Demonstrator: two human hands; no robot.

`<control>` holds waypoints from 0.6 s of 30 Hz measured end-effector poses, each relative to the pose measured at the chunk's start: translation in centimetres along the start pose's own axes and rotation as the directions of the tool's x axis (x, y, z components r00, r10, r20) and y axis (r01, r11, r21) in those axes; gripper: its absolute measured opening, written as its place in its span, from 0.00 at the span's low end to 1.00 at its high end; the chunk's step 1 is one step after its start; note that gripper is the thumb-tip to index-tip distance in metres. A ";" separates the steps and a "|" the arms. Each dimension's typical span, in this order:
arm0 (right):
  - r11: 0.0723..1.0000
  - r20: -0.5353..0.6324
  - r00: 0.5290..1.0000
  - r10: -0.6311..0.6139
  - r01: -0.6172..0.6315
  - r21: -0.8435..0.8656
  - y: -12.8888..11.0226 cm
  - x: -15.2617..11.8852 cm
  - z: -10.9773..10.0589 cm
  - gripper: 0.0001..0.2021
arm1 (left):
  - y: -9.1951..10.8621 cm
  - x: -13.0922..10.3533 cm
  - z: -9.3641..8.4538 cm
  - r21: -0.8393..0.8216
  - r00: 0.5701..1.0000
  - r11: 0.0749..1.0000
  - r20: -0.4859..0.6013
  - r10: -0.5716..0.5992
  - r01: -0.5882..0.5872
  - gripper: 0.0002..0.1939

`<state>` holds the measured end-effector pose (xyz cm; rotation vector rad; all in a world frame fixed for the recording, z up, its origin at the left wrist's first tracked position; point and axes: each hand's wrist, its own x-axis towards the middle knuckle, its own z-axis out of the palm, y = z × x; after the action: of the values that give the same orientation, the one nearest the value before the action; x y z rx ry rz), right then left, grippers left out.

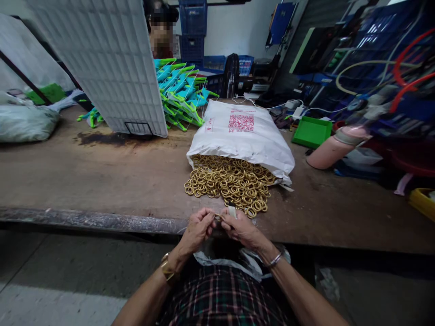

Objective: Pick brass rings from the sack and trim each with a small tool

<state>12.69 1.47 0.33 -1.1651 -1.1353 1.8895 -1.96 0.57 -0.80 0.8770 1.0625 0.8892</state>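
At the table's front edge, my left hand (201,225) is closed in a pinch on one side of a gold-coloured ring (218,215). My right hand (242,229) meets it from the other side, fingers closed. A small flat pale tool with a dark tip (232,210) sticks up from the right hand's grip; its kind is not clear. Just beyond both hands lies a heap of gold-coloured rings (231,183), spilling from the mouth of a white woven sack (217,129) printed in red. Below the hands, an opened pale plastic bag (253,262) hangs near my lap.
A tall white ribbed panel (102,68) stands left, before stacked green-and-blue plastic pieces (183,90) and another person. A green tray (311,132) and a pink cylinder with hoses (329,151) sit right. A filled plastic bag (27,123) lies far left on the wooden table (136,181).
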 end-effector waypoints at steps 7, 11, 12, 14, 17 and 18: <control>0.976 -0.154 0.986 -0.065 0.030 -0.217 1.1 1.0 -0.2 0.12 | -0.1 -0.4 0.2 0.110 1.000 0.994 0.003 0.018 -0.018 0.18; 0.915 -0.176 0.974 -0.143 0.062 -0.400 1.2 1.2 -0.1 0.15 | 0.0 -0.5 0.3 0.150 0.999 0.988 -0.001 0.043 -0.043 0.17; 0.901 -0.178 0.971 -0.160 0.070 -0.428 1.1 1.3 -0.1 0.14 | 0.0 -0.5 0.2 0.146 0.999 0.988 0.012 0.046 -0.048 0.17; 0.877 -0.181 0.964 -0.193 0.088 -0.472 0.8 1.3 0.0 0.13 | 0.0 -0.5 0.1 0.129 0.998 0.991 0.042 0.039 -0.044 0.17; 0.863 -0.189 0.959 -0.211 0.092 -0.497 0.7 1.3 0.2 0.12 | -0.2 -0.4 -0.1 0.076 0.996 0.997 0.089 0.013 -0.019 0.16; 0.864 -0.195 0.958 -0.210 0.089 -0.495 0.6 1.3 0.3 0.12 | -0.3 -0.4 -0.2 0.060 0.995 0.998 0.098 0.008 -0.014 0.16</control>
<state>11.86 2.16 -0.64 -1.4763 -1.5570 1.3302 -2.15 0.14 -0.97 0.9682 1.0047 0.8187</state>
